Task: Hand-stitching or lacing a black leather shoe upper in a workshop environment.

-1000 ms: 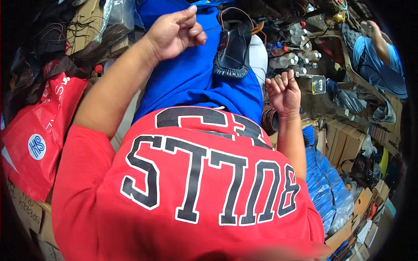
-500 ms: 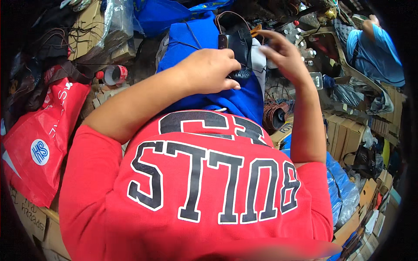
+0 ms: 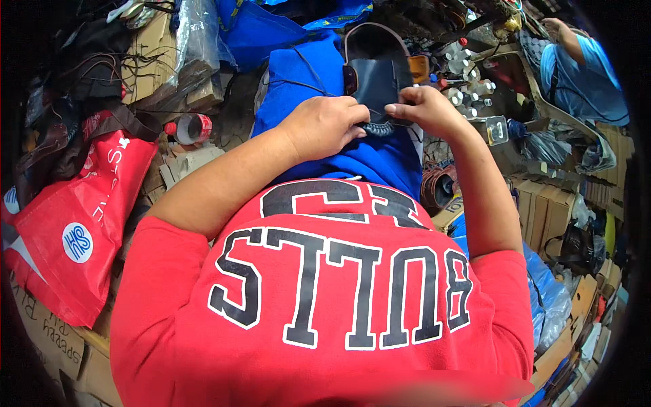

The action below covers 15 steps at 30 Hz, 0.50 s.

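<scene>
On my lap, over blue cloth [image 3: 298, 74], rests a dark leather shoe upper [image 3: 375, 83] with a brown-edged loop of collar at its far end. A puckered, ridged seam [image 3: 377, 129] runs along its near end. My left hand [image 3: 330, 121] is closed on the near left edge of the upper, thumb and fingers pinching beside the seam. At the right side of the same end, my right hand [image 3: 426, 108] has thumb and forefinger pinched together; whatever lies between them is too small to make out. An orange-brown piece [image 3: 418, 68] shows just beyond the right hand.
To the left lie a red bag [image 3: 88, 217] and a red-capped bottle [image 3: 190, 129]. Several clear bottles [image 3: 468, 88] stand at right, near a clear container [image 3: 491, 130]. Cardboard boxes [image 3: 542, 207] are stacked farther right. Another person in blue [image 3: 590, 78] sits at the far right.
My right hand has come down and left from beside the shoe upper to its near end, its fingers now pinched. The left hand still grips the near edge; the upper shows more openly.
</scene>
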### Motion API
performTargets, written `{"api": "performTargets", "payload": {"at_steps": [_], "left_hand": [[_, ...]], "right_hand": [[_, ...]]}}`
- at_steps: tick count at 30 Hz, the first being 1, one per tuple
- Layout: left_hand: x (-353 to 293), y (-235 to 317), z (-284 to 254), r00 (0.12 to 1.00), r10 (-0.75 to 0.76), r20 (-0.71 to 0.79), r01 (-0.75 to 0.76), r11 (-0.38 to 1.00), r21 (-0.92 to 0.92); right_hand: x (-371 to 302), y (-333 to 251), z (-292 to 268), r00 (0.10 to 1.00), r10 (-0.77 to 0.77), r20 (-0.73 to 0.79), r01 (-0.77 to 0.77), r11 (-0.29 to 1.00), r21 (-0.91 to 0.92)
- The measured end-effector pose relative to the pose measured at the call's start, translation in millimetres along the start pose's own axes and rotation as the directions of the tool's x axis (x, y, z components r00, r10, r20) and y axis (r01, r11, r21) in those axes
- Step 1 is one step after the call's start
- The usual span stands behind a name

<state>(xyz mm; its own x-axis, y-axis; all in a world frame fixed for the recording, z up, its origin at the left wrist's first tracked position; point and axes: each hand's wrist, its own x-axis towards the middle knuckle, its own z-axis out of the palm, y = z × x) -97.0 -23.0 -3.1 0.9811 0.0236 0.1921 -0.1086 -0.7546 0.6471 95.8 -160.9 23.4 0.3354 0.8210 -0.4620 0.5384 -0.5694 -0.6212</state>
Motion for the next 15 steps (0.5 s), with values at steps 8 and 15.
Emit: {"api": "performTargets", "payload": {"at_steps": [8,15], "left_hand": [[35,-11,-37,0.973,-0.144,0.183,0.156,0.986,-0.057],[121,-76,-29,0.851,-0.520,0.070,0.450,0.793,0.410]], "right_hand": [[-21,8,24,0.974,-0.004,-0.227,0.020,0.997,0.070],[-23,20,28,0.982,0.088,-0.169,-0.047,0.973,0.228]]}}
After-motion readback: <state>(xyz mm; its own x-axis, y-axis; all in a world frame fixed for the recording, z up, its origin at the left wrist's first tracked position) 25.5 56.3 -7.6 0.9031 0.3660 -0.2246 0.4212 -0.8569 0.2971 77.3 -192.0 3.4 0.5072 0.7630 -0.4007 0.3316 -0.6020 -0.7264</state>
